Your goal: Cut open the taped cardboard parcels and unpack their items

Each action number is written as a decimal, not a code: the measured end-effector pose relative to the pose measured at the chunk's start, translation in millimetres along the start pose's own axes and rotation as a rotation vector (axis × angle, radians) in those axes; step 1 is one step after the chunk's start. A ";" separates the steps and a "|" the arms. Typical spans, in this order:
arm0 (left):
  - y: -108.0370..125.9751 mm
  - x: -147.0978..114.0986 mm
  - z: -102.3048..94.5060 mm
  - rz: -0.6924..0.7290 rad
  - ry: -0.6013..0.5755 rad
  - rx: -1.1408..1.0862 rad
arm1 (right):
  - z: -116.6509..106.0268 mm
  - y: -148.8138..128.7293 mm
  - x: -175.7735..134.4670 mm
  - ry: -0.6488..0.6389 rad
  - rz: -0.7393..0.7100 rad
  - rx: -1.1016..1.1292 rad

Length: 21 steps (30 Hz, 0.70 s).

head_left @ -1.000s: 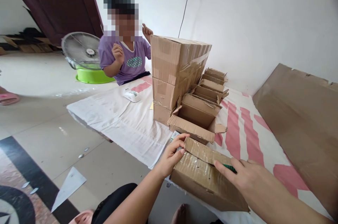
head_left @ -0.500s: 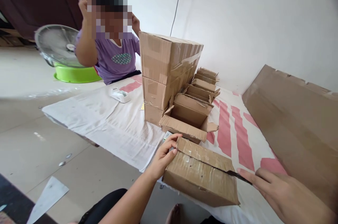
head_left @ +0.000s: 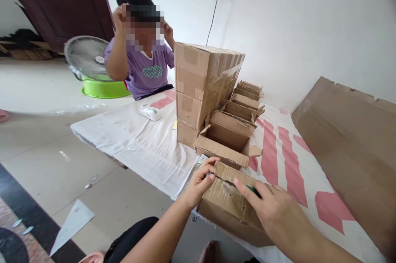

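Observation:
A closed cardboard box (head_left: 222, 201) lies at the near edge of the cloth-covered table, with a slit along the seam on its top. My left hand (head_left: 201, 180) grips the box's left end, fingers curled over the edge. In my right hand (head_left: 272, 205) is a knife (head_left: 253, 191), its green handle partly hidden by my fingers. The dark blade lies in the seam, near the left end of the box. Just beyond stands an opened cardboard box (head_left: 229, 133) with its flaps spread.
Taped boxes (head_left: 192, 73) stand in a tall stack at mid-table, with more open boxes (head_left: 247, 93) alongside. A large cardboard sheet (head_left: 349, 139) leans at right. Across the table sits a person (head_left: 148, 69) with raised hands. A white object (head_left: 150, 112) lies on the cloth (head_left: 123, 131).
My right hand has moved the knife leftward along the box's seam, from the right end to near the left end. My left hand keeps its hold. The view has shifted slightly.

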<state>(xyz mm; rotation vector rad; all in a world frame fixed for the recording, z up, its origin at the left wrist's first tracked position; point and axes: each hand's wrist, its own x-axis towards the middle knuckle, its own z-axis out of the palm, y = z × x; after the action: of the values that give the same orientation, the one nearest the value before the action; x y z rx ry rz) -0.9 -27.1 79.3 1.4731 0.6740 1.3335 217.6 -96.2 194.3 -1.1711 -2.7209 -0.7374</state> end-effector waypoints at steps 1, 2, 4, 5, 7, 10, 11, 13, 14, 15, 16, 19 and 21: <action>-0.3 -0.5 -0.5 0.006 -0.002 0.001 | 1.8 -4.7 6.5 0.000 0.005 -0.012; -0.6 -1.1 -0.9 0.012 -0.005 0.002 | 3.1 -8.2 11.3 -0.003 0.006 -0.025; -1.0 -2.2 -1.4 0.022 -0.015 0.005 | 4.5 -11.8 15.8 -0.018 -0.004 -0.048; -1.1 -2.6 -1.4 0.026 -0.020 0.007 | 4.7 -12.0 15.9 -0.024 -0.013 -0.055; -0.8 -3.1 -1.2 0.035 -0.026 0.010 | 4.1 -10.5 12.9 -0.038 -0.026 -0.057; 0.8 -2.8 -0.7 0.040 -0.031 0.022 | 1.3 -7.0 6.2 -0.056 -0.039 -0.059; 1.3 -2.6 -0.7 0.037 -0.033 0.027 | 0.1 -6.1 4.2 -0.061 -0.045 -0.063; 2.2 -2.0 -0.8 0.029 -0.033 0.037 | -2.2 -4.5 0.9 -0.061 -0.059 -0.067; 2.5 -1.7 -0.9 0.025 -0.032 0.041 | -3.1 -3.8 -0.8 -0.056 -0.064 -0.064; 2.7 -1.5 -0.9 0.023 -0.028 0.043 | -3.7 -3.0 -2.8 -0.048 -0.067 -0.061; 2.9 -1.4 -0.9 0.023 -0.026 0.044 | -4.0 -2.0 -5.4 -0.041 -0.066 -0.060; 3.9 -1.6 -0.9 0.019 -0.028 0.042 | -3.0 3.1 -18.7 -0.043 -0.043 -0.074; 4.6 -2.0 -1.0 0.020 -0.033 0.040 | -2.2 9.7 -32.7 -0.061 -0.015 -0.063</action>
<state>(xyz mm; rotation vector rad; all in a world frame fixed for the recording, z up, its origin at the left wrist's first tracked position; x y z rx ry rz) -3.2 -30.2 82.6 1.5340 0.6693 1.3153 247.2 -113.1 191.5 -1.2067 -2.7782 -0.8078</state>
